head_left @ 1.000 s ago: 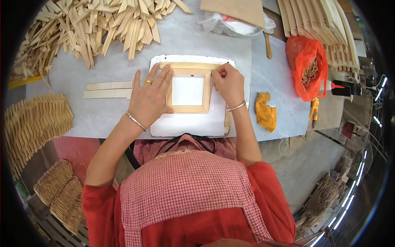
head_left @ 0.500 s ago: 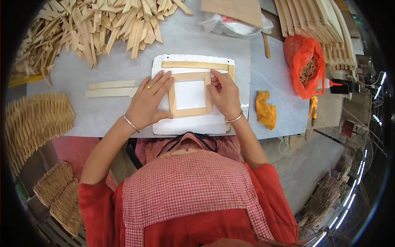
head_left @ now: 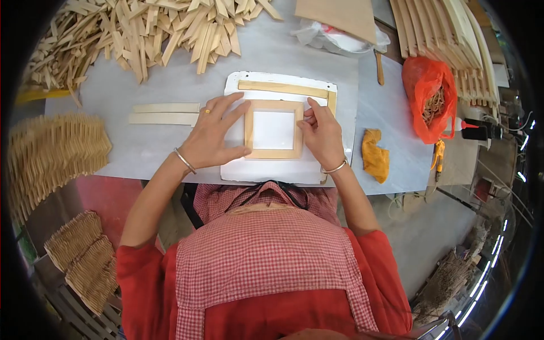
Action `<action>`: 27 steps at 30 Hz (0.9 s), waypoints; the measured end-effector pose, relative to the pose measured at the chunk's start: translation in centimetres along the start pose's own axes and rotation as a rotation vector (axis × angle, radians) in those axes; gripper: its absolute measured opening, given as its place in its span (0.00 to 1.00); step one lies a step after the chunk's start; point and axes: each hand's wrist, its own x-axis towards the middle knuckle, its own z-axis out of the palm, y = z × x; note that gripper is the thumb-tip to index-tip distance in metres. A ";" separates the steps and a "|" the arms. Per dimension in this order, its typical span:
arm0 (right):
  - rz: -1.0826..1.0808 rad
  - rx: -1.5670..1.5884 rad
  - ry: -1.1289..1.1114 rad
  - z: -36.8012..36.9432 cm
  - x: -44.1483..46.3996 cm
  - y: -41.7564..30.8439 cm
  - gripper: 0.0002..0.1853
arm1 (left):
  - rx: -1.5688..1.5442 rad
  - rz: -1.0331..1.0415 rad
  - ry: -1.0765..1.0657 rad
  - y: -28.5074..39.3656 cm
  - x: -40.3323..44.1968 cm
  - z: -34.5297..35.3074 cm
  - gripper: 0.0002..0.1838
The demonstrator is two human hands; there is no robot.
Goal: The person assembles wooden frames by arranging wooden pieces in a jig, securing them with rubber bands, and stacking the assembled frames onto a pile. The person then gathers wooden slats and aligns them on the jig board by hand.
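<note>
A square wooden frame (head_left: 274, 153) lies flat on a white board (head_left: 272, 172), below the wooden strip (head_left: 283, 88) along the board's top edge. My left hand (head_left: 212, 133) has its fingers spread, with fingertips and thumb at the frame's left side. My right hand (head_left: 323, 134) is beside the frame's right side, its fingers bent and thumb against the index finger; whether it grips the frame edge is hard to tell. Two pale strips (head_left: 164, 118) lie left of my left hand.
Loose wooden pieces (head_left: 170, 28) are heaped at the back left. Stacked pieces (head_left: 62, 153) stand at the left edge. To the right are an orange cloth (head_left: 375, 156), a red bag (head_left: 430, 102) of small rings, a bottle (head_left: 462, 123) and a brown-handled tool (head_left: 379, 68).
The frame has come away from the corner strips, down the board, and now sits straighter. My left hand's fingers are more spread, and my right hand has moved down with the frame.
</note>
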 end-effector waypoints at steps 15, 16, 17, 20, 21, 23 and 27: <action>-0.153 -0.006 -0.010 0.6 -0.1 0.9 0.23 | -0.373 -0.307 0.405 0.5 1.8 4.9 0.15; -0.146 -0.007 -0.012 0.6 -0.1 0.9 0.23 | -0.360 -0.295 0.414 0.5 1.8 5.1 0.15; -0.201 -0.034 0.009 0.7 0.0 0.9 0.23 | -0.364 -0.296 0.408 0.5 1.8 5.1 0.15; -0.274 -0.086 0.038 1.0 0.0 1.3 0.24 | -0.316 -0.265 0.412 0.3 1.8 5.1 0.15; -0.306 -0.110 0.056 1.0 -0.1 1.4 0.24 | -0.318 -0.264 0.406 0.2 1.7 5.1 0.15; -0.227 -0.104 0.005 0.5 -0.1 1.1 0.23 | -0.277 -0.274 0.340 0.0 1.6 4.7 0.17; -0.170 -0.056 -0.013 -1.0 -1.8 0.7 0.22 | -0.395 -0.314 0.403 1.3 -0.1 4.2 0.19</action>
